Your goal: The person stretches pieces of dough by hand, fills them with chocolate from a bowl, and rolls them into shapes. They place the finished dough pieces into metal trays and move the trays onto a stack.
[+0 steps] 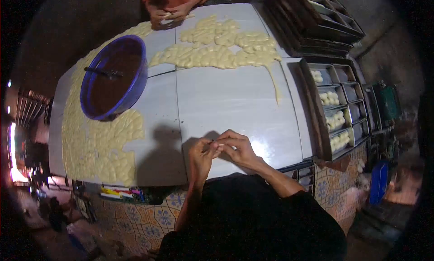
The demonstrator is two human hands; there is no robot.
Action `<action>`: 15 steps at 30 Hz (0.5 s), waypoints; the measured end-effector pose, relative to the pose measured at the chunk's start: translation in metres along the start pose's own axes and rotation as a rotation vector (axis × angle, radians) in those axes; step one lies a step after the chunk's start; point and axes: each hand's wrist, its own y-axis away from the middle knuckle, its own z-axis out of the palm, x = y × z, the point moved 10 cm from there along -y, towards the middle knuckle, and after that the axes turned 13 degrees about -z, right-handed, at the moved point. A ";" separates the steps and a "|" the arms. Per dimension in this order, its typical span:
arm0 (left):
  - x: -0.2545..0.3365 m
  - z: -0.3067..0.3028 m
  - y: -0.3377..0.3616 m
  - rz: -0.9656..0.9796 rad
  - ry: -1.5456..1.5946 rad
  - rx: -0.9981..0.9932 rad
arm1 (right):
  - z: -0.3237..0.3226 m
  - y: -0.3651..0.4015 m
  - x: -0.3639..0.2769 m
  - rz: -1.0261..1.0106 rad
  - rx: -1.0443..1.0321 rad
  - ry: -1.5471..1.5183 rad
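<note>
My left hand and my right hand meet over the near edge of the white tiled table. Fingers of both are pinched together around a small pale piece, apparently dough, mostly hidden by the fingertips. Flattened pale dough pieces cover the table's far part, with a thin strip trailing down on the right. More dough spreads along the left side. A blue basin of brown filling, a dark-handled tool lying in it, rests at the left.
A dark rack of metal tins stands at the right, several tins holding dough balls. Stacked dark trays are behind it. Across the table, another person's hands work at the far edge. Colourful items lie below the left front edge.
</note>
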 end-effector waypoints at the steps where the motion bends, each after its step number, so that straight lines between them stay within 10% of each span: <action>1: -0.004 0.009 0.001 -0.025 0.066 0.038 | -0.009 0.008 0.009 0.107 0.010 0.006; 6: -0.020 0.043 -0.006 0.020 -0.337 0.005 | -0.052 0.024 0.024 0.159 0.080 0.126; 10: 0.042 0.095 0.023 0.539 -0.666 -0.073 | -0.023 0.063 0.060 0.608 -0.262 -0.668; 11: 0.044 0.105 0.028 0.697 -0.868 -0.069 | -0.041 0.050 0.067 0.365 -0.175 -0.467; 12: 0.013 0.081 0.010 0.200 -0.197 -0.074 | -0.067 0.038 0.063 0.227 -0.068 -0.168; 15: 0.000 0.058 -0.008 0.215 -0.109 0.146 | -0.102 0.039 0.123 0.241 -0.064 0.099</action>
